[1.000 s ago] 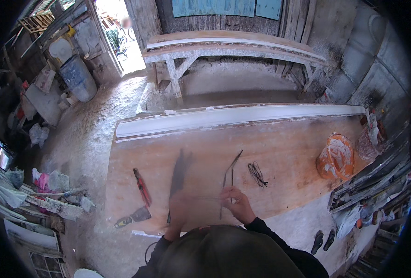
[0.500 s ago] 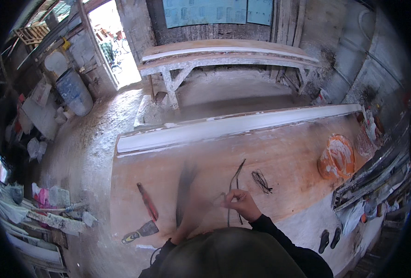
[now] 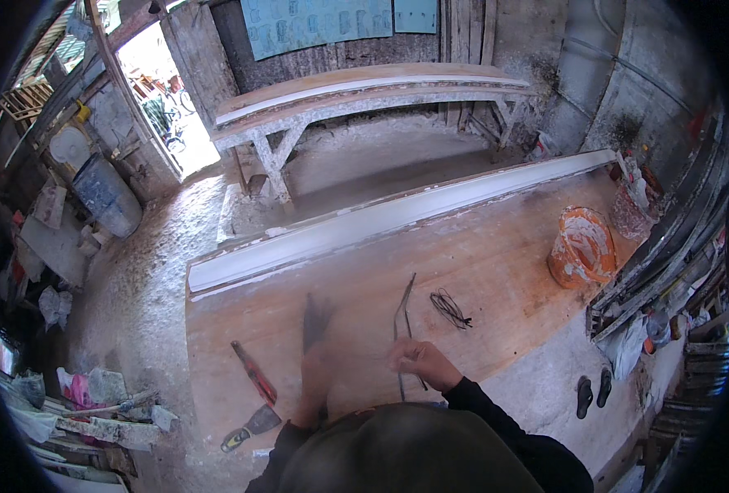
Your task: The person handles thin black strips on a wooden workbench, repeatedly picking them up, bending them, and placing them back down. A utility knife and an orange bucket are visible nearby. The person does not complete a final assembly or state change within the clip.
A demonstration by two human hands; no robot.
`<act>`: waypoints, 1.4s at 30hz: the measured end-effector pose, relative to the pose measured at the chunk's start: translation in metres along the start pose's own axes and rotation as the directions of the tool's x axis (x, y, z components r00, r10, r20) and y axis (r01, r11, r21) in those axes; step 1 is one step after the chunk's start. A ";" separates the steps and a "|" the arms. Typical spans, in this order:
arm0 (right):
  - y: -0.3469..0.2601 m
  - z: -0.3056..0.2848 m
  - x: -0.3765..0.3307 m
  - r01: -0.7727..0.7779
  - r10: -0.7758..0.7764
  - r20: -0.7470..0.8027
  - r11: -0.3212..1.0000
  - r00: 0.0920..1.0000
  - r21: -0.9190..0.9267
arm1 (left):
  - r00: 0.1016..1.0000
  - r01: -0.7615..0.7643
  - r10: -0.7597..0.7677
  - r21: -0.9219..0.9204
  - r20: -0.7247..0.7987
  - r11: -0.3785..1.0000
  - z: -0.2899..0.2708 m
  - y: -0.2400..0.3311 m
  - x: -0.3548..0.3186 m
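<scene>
Right hand (image 3: pixel 420 362) closed around thin metal rods (image 3: pixel 401 320) lying on the wooden table (image 3: pixel 496 271). Left hand (image 3: pixel 315 370) blurred, grip cannot be told, on a dark tool (image 3: pixel 315 316). Red knife (image 3: pixel 253 371) and scraper (image 3: pixel 249 427) lie left. Orange bucket (image 3: pixel 582 246) right. Blue sheets (image 3: pixel 332 20) on the far wall.

Thin bent wire (image 3: pixel 403 316) on workbench (image 3: pixel 496 263)
</scene>
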State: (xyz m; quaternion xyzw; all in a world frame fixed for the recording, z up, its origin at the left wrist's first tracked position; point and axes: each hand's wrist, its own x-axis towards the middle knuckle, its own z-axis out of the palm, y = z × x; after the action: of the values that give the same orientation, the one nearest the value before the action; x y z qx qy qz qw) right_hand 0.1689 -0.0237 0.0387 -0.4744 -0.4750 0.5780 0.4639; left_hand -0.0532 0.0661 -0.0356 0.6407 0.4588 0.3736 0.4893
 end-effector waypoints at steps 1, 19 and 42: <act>-0.011 0.004 -0.003 -0.038 0.035 0.051 0.997 0.998 0.063 | 0.998 0.048 -0.052 -0.118 -0.032 0.992 0.003 0.007 0.002; 0.005 -0.088 -0.063 -0.114 -0.316 -0.455 0.706 0.833 -0.699 | 0.688 0.170 0.005 -0.169 0.725 0.971 0.139 0.074 -0.042; -0.019 -0.289 -0.155 -0.138 0.139 0.014 0.968 0.990 0.208 | 0.976 -0.168 0.148 0.127 0.159 0.978 0.347 0.124 -0.018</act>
State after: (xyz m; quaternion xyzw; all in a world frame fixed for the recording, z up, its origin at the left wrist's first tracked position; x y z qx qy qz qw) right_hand 0.4747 -0.1431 0.0459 -0.4554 -0.3772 0.6555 0.4698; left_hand 0.2903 -0.0622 -0.0002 0.7338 0.3936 0.3298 0.4448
